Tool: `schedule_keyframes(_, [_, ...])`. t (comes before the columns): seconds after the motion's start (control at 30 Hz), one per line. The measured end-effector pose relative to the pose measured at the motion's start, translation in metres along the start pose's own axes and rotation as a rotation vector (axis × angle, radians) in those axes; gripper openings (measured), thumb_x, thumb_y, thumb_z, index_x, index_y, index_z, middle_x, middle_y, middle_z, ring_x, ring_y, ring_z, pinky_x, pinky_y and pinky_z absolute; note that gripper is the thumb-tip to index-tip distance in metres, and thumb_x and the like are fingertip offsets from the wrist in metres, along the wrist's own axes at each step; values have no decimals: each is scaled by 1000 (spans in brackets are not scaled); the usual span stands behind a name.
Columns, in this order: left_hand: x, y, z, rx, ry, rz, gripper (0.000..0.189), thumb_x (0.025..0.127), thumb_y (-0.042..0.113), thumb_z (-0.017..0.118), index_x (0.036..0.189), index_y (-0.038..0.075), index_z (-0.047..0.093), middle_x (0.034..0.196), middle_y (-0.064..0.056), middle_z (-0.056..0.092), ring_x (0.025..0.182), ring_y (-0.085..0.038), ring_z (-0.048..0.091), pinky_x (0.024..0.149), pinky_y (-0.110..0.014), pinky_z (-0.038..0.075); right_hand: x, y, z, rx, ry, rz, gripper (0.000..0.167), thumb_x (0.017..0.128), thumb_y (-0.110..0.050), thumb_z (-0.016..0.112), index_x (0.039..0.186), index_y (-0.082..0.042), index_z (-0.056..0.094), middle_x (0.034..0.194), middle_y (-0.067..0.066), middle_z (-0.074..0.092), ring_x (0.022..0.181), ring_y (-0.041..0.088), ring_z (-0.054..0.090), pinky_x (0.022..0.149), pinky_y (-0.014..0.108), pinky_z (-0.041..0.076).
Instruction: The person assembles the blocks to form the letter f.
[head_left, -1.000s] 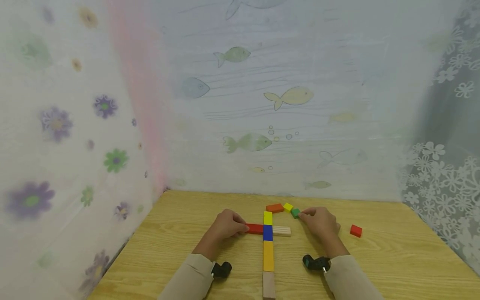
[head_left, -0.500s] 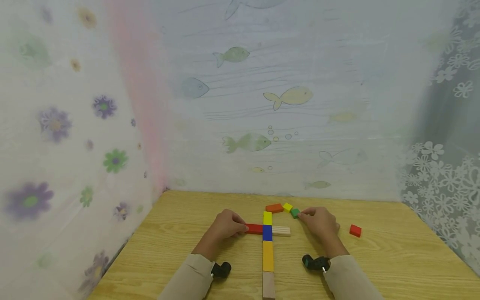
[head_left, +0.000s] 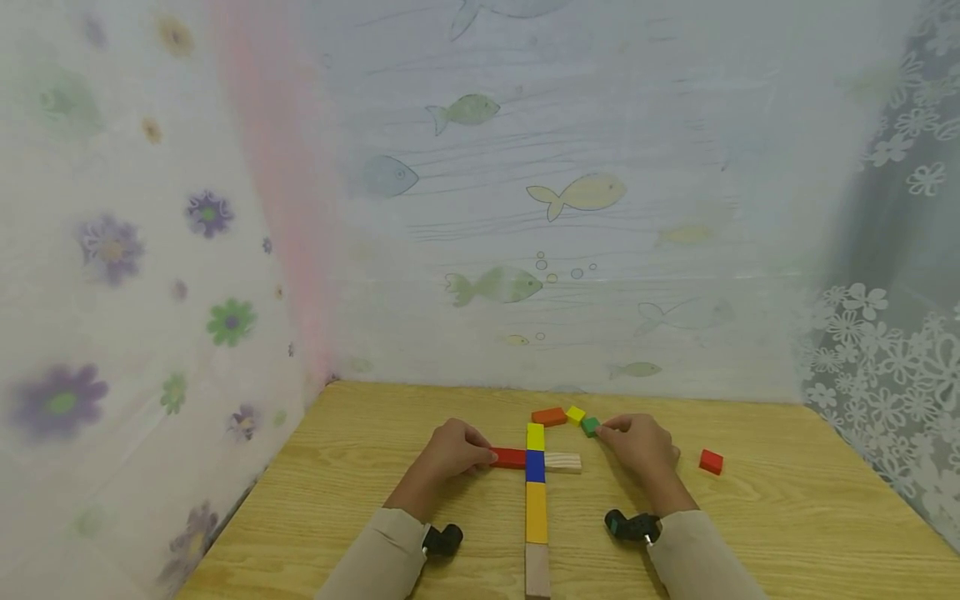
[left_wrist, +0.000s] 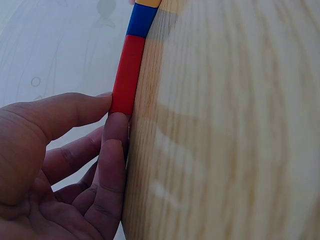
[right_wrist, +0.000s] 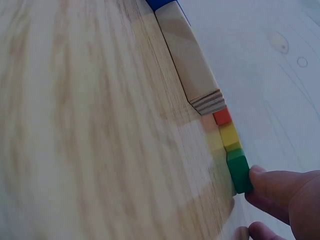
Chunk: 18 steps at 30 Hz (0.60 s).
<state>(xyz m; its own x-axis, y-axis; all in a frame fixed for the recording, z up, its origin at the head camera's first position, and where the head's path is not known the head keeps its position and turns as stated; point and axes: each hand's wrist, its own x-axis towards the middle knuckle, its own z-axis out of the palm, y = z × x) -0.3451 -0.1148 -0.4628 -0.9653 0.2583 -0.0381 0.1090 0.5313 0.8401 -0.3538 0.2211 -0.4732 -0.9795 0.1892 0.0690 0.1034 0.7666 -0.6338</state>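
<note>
A long red block [head_left: 508, 457] lies crosswise, its inner end meeting a blue block [head_left: 536, 466]. My left hand [head_left: 454, 450] pinches the red block's outer end between thumb [left_wrist: 82, 107] and index finger; the other fingers are loosely bent. Far right, my right hand [head_left: 642, 447] holds a small green block [head_left: 591, 427] by thumb and forefinger. That green block touches a yellow cube [head_left: 575, 415], beside an orange-red block [head_left: 549, 417]. A plain wooden block [head_left: 563, 462] extends right from the blue one. The underside of the right fingertips is hidden in the head view.
A column of blocks runs toward me: bright yellow [head_left: 536, 436], blue, orange-yellow [head_left: 536, 512], then bare wood [head_left: 537, 570]. One loose red block [head_left: 711, 462] lies to the right on the wooden table [head_left: 337, 517]. Patterned sheets [head_left: 480, 217] stand behind and at both sides.
</note>
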Motion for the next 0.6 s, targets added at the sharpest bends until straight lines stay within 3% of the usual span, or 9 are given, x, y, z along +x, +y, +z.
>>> schedule_keyframes(0.6, [0, 1, -2, -5, -7, -7, 11, 89, 18, 80, 92, 7, 81, 82, -2, 76, 73, -16, 70, 69, -32, 62, 1, -1, 1, 8, -12, 2, 41, 97, -53, 65, 117, -20, 79, 130, 15, 70, 119, 50, 58, 91, 69, 35])
